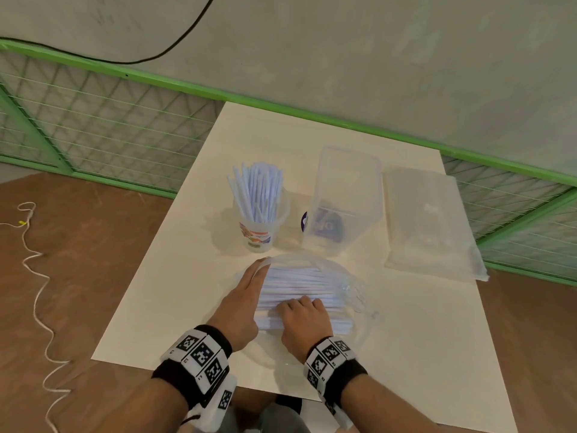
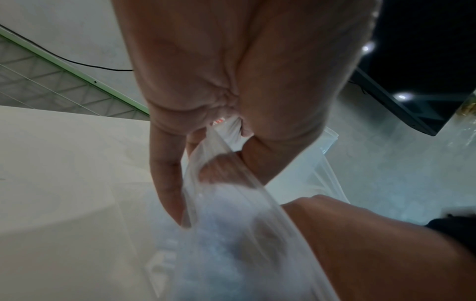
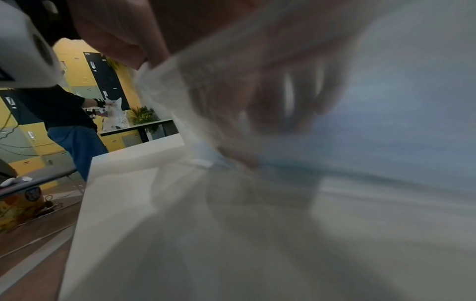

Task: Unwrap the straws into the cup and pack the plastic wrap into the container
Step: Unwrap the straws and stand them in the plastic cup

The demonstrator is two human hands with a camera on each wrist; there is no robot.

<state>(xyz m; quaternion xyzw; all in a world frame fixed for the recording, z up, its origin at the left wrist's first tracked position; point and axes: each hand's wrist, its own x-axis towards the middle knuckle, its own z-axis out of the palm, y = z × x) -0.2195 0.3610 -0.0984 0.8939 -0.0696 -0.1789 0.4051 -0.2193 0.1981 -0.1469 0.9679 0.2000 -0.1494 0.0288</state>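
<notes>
On the tabletop (image 1: 175,276), head view: a bundle of white straws (image 1: 299,285) lies flat near the front edge, inside clear plastic wrap (image 1: 349,282) that bunches loose at the right end. Left hand (image 1: 243,307) at the bundle's left end, fingers stretched forward, fingertips on the wrap's open edge. Right hand (image 1: 304,323) on top of the bundle, fingers curled down over the straws through the wrap. Behind the bundle: cup (image 1: 259,228), upright, full of unwrapped straws standing on end. Just right of it the container (image 1: 346,198), clear, open, something dark seen through its lower part. Flat clear lid (image 1: 427,220) beside the container, further right. Wristbands with black-and-white markers on both wrists. Green mesh fence behind, white cord on the brown floor at left.

Left wrist view: left hand (image 2: 219,81) fills the top, thumb and fingers pinching the wrap's (image 2: 231,183) edge, so the grip is narrow and holds plastic. Blurred white straws (image 2: 219,234) show through the film below. The right hand (image 2: 373,254) is at lower right. Container (image 2: 327,158) corner is behind.

Right wrist view: heavy blur. Right hand (image 3: 283,91) seen through the milky wrap (image 3: 193,101), fingers bent onto the pale bundle (image 3: 399,122); grip closed over the straws with film between. Tabletop (image 3: 128,203) below. Another person in dark top and jeans stands far back at left.
</notes>
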